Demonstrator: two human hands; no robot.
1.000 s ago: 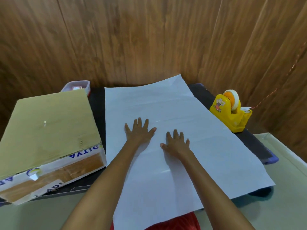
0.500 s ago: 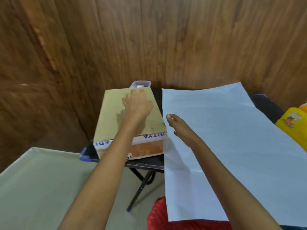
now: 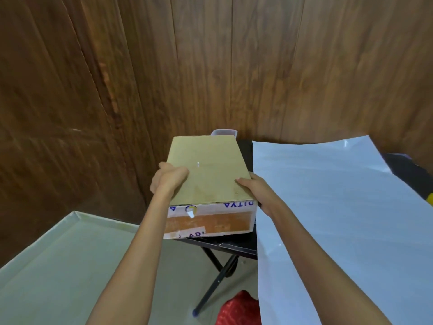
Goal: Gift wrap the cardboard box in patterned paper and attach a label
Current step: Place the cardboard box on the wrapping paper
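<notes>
The cardboard box [image 3: 210,177] sits at the left end of the small black table [image 3: 234,245], its taped front face with blue letters turned toward me. My left hand [image 3: 167,178] grips the box's left edge, thumb on top. My right hand [image 3: 255,191] grips its right edge, thumb on the lid. A large sheet of wrapping paper [image 3: 328,207] lies white side up on the table to the right of the box, its near end hanging over the table edge.
A small clear container [image 3: 223,132] stands behind the box against the wood-panelled wall. A sliver of the yellow tape dispenser [image 3: 430,199] shows at the right edge. The table's folding legs [image 3: 218,277] stand on the pale green floor, and red cloth [image 3: 241,310] lies below.
My hands left the paper and went to the box. The left hand slid from the lid's top to its left edge, the right hand reached the right edge. My view swung left.
</notes>
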